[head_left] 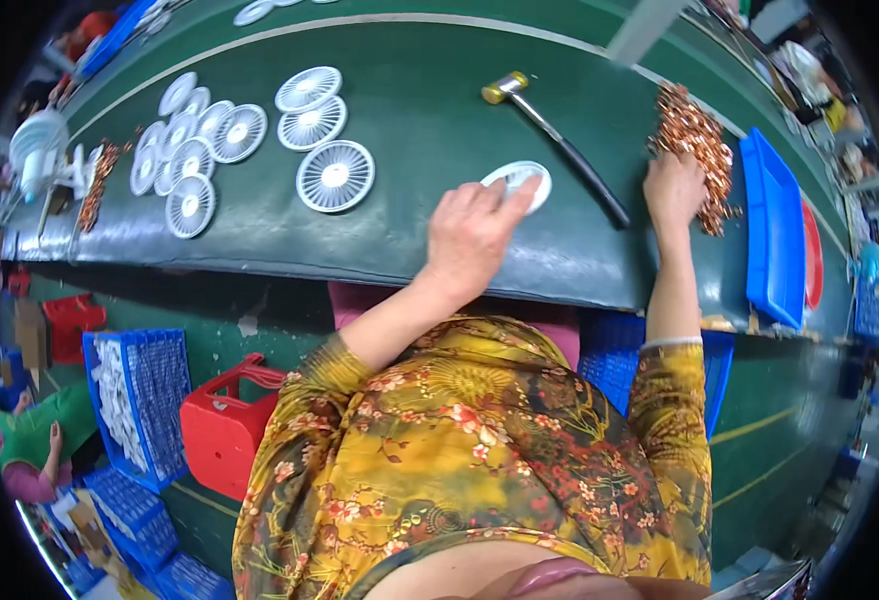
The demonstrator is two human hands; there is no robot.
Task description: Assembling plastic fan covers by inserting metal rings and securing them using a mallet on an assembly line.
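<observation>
My left hand [474, 230] is closed on the near left edge of a white, spoked round grille [532, 183] on the green table. Its fingers hide much of that grille. My right hand [675, 190] reaches into a pile of small copper-coloured metal parts [694, 130], fingers bent and together; whatever its fingertips hold is hidden. Between the hands lies a hammer [559, 145] with a yellowish head and black grip. Left of my left hand, more white grilles [335, 176] lie in a short row, and several others [191, 205] overlap farther left.
Beyond the copper pile stands a blue tray [771, 230], with a red rim [812, 255] behind it. A smaller copper heap [97, 190] lies far left. Below the table edge are a red stool [224, 430] and a blue crate [164, 400]. A person in green [44, 445] sits lower left.
</observation>
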